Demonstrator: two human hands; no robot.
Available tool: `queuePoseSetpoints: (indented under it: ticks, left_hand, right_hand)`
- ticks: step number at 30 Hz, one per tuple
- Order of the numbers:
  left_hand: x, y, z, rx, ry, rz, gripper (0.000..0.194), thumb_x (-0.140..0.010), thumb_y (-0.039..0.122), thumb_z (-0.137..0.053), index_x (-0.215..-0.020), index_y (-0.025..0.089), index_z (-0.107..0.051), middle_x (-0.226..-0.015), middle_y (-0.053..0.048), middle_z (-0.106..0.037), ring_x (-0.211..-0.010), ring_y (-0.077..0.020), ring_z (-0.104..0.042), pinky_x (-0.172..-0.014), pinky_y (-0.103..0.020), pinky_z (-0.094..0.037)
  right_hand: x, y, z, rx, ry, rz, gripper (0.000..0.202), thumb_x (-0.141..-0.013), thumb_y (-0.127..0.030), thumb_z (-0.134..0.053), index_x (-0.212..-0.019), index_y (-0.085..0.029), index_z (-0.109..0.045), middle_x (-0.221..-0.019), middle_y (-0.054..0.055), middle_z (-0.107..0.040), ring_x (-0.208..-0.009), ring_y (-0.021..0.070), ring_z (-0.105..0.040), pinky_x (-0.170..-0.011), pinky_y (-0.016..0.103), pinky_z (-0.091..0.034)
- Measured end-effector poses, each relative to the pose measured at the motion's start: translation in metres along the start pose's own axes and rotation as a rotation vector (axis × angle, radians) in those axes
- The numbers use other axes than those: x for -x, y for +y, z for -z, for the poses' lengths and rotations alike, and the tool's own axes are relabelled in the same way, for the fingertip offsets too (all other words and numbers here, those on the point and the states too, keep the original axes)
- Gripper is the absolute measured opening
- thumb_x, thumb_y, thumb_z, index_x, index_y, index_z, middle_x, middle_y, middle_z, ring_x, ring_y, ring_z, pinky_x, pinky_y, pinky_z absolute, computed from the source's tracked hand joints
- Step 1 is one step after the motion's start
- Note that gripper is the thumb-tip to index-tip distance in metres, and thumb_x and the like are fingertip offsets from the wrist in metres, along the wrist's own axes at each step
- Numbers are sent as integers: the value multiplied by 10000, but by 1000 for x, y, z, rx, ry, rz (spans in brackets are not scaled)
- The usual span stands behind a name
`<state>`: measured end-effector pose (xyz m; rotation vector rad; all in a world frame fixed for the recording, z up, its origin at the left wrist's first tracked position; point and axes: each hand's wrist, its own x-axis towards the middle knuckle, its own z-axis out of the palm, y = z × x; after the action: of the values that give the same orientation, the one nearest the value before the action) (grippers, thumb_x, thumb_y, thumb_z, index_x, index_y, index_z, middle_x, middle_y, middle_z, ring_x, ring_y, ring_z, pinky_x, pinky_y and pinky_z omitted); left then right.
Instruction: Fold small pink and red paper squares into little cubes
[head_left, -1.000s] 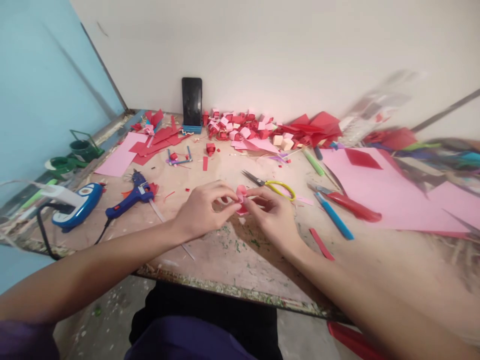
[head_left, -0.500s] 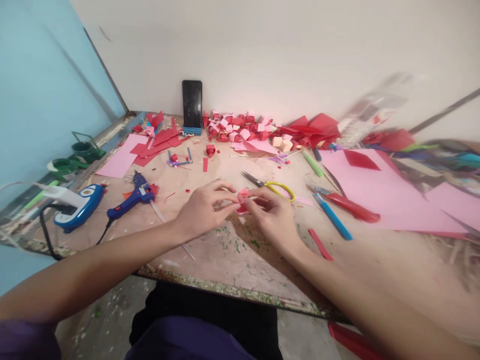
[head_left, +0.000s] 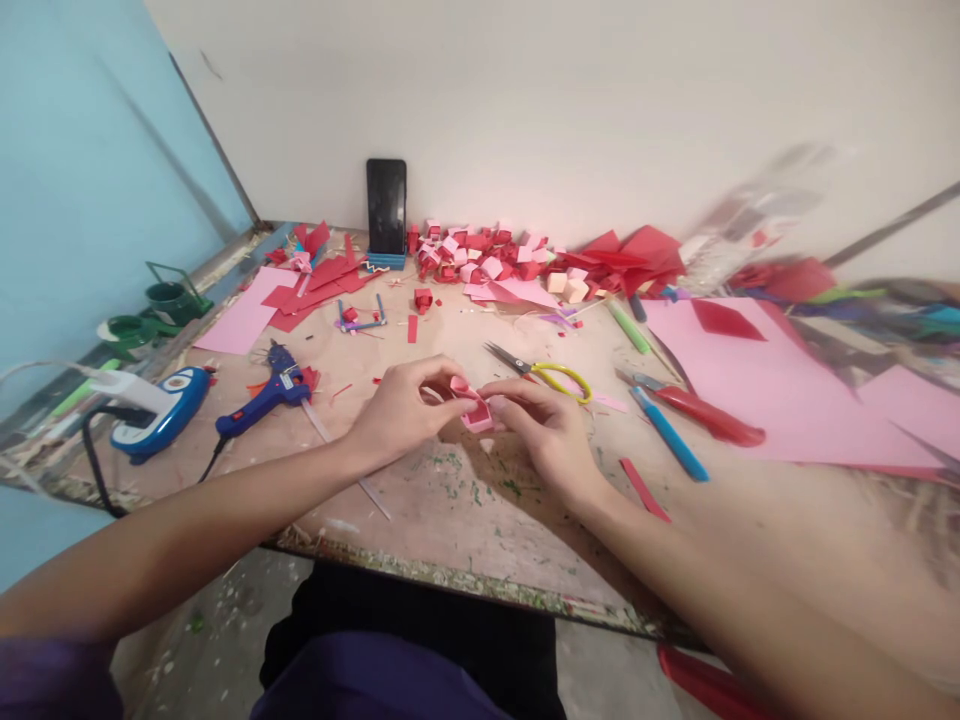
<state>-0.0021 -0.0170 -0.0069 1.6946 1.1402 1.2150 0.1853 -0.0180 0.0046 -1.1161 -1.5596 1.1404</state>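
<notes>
Between my two hands is a small pink paper box point(head_left: 478, 417), partly folded, with a flap standing up at its far left. My left hand point(head_left: 409, 408) pinches its left side between thumb and fingers. On the other side, my right hand point(head_left: 544, 425) grips the edge with thumb and index finger. My fingertips cover part of the folds. Just beyond my right hand lie scissors with yellow handles point(head_left: 559, 378), their blades pointing to the far left. A red paper strip point(head_left: 645, 490) rests to the right of my right wrist.
Many small red and pink paper cubes point(head_left: 480, 250) are heaped along the wall beside a phone point(head_left: 386, 205) on a stand. A blue glue gun point(head_left: 266, 390) lies left, near a power strip point(head_left: 161, 415). Rightward are red-handled pliers point(head_left: 705, 415), a blue pen-like tool point(head_left: 670, 435) and pink sheets point(head_left: 750, 390).
The pink paper has turned in my fingers, so its open, box-like inside now shows. My hands stay at nearly the same place above the table.
</notes>
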Motion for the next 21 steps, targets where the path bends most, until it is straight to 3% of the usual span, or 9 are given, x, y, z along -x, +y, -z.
queuePoseSetpoints:
  ticks: [6, 10, 14, 21]
  left_hand:
    - [0, 1, 1, -38, 3, -12, 75, -836, 248, -751, -813, 177, -747, -789, -14, -757, -703, -147, -703, -650, -245, -565]
    - [1, 3, 1, -73, 38, -66, 88, -846, 270, -748, -835, 182, -752, -810, -15, -759, -728, -145, -703, -672, -237, -568]
    - [1, 4, 2, -99, 55, -79, 69, -838, 248, -748, -840, 180, -747, -796, -4, -742, -705, -130, -688, -651, -221, -550]
    - [-1, 3, 3, -176, -13, -155, 132, -839, 151, -701, -943, 194, -769, -899, -22, -773, -799, -148, -703, -722, -248, -558]
  right_hand:
    - [-1, 6, -1, -283, 9, -213, 135, -781, -257, -758, -904, -205, -780, -826, 23, -744, -671, 158, -668, -690, 319, -572]
    - [-2, 4, -1, -466, -55, -321, 179, -772, -282, -792, -929, -197, -786, -928, 50, -753, -767, 172, -697, -717, 318, -601]
    - [-3, 3, -1, -531, -126, -355, 180, -757, -278, -813, -903, -174, -798, -933, 73, -764, -777, 172, -707, -714, 298, -617]
    - [-4, 5, -1, -510, -87, -345, 205, -715, -273, -835, -892, -179, -795, -922, 82, -786, -795, 208, -744, -696, 308, -626]
